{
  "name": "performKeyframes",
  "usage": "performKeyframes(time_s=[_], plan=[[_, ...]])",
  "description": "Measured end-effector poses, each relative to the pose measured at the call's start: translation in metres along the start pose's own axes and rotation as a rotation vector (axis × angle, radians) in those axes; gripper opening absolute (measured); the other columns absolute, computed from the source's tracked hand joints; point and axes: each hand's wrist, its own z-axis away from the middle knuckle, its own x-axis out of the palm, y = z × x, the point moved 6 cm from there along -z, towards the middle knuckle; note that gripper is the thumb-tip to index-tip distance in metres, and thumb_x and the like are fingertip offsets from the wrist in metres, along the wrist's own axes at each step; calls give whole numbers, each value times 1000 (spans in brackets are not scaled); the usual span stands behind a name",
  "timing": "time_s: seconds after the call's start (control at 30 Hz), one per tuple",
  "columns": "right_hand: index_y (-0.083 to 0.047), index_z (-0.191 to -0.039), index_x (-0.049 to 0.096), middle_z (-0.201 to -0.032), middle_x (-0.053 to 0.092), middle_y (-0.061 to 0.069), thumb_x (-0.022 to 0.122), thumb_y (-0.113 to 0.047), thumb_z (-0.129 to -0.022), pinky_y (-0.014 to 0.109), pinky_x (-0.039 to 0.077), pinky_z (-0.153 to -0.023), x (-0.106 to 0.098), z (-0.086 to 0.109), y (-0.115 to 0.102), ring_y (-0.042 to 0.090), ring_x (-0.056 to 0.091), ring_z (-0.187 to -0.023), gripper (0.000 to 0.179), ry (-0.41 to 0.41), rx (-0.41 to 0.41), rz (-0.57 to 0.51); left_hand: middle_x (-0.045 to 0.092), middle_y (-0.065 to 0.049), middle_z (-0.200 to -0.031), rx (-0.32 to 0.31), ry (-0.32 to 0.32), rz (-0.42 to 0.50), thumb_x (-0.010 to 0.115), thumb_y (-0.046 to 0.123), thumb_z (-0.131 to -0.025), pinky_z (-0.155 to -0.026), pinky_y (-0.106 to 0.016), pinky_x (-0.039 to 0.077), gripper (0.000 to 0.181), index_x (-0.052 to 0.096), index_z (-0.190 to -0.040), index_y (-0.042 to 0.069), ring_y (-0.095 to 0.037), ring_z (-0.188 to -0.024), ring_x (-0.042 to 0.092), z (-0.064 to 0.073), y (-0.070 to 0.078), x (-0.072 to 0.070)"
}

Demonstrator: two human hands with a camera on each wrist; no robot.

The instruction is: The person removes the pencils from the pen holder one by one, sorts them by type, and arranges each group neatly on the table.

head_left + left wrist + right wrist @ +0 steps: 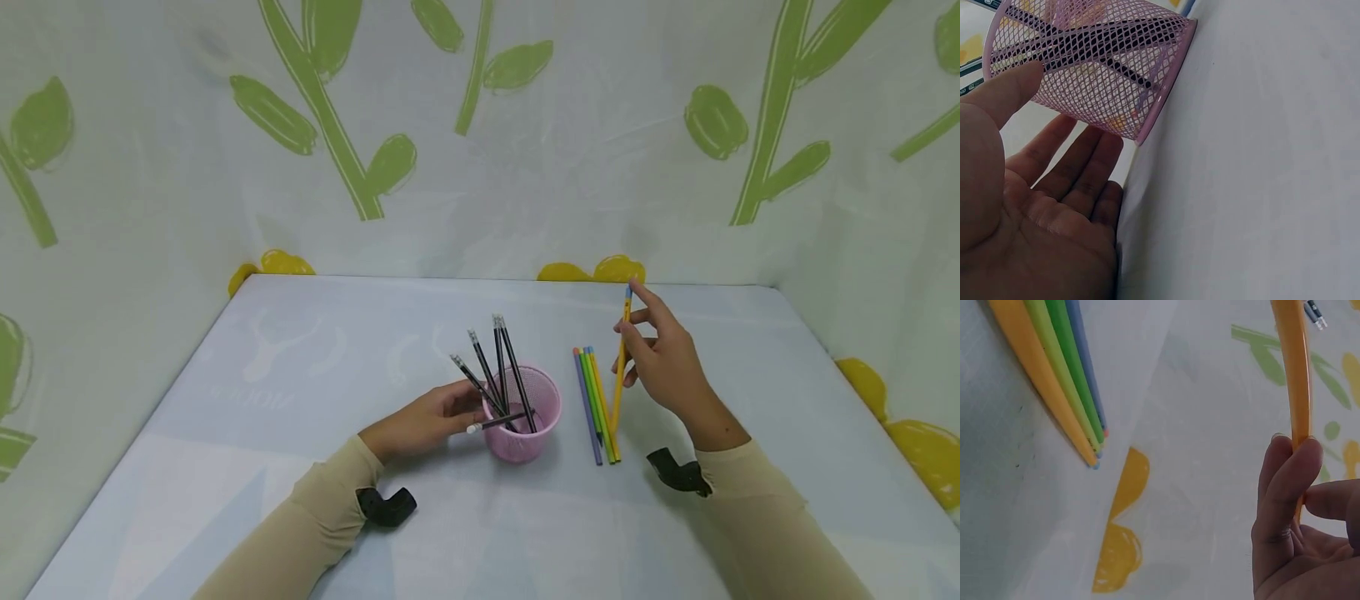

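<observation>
My left hand point(427, 421) holds a pink mesh pencil cup point(551, 404) from its left side, thumb on the near side and fingers on the far side. Several black pencils point(487, 367) with pale eraser ends lean in the cup; one point(498, 422) lies low across its rim. In the left wrist view the thumb overlaps the mesh wall point(1110, 69). My right hand point(663, 362) pinches a yellow pencil point(620, 367) between thumb and fingers, its blue-tipped end upward. In the right wrist view this pencil point(1295, 369) rises out of the fingers.
Between cup and right hand, a purple pencil point(587, 408), two green ones point(597, 404) and another yellow pencil point(603, 400) lie side by side on the pale table point(420, 533). A wall point(600, 183) with green leaf prints stands behind the table's far edge.
</observation>
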Motion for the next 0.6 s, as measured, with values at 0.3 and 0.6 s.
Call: performKeyframes(time_s=[0.3, 0.6], plan=[[-23, -161, 15, -123, 53, 24, 46, -17, -107, 30, 59, -53, 6, -7, 25, 24, 69, -64, 64, -98, 140, -1, 59, -12, -139, -11, 2, -6, 56, 21, -103, -101, -30, 47, 39, 51, -138, 6, -26, -134, 52, 1, 3, 0], [-23, -162, 12, -129, 49, 23, 46, -9, -101, 32, 57, -53, 14, -9, 37, 20, 65, -65, 71, -177, 232, -27, 59, -12, -139, -17, 1, -11, 57, 23, -103, -100, -27, 48, 40, 50, -139, 6, -26, -135, 52, 0, 3, -2]])
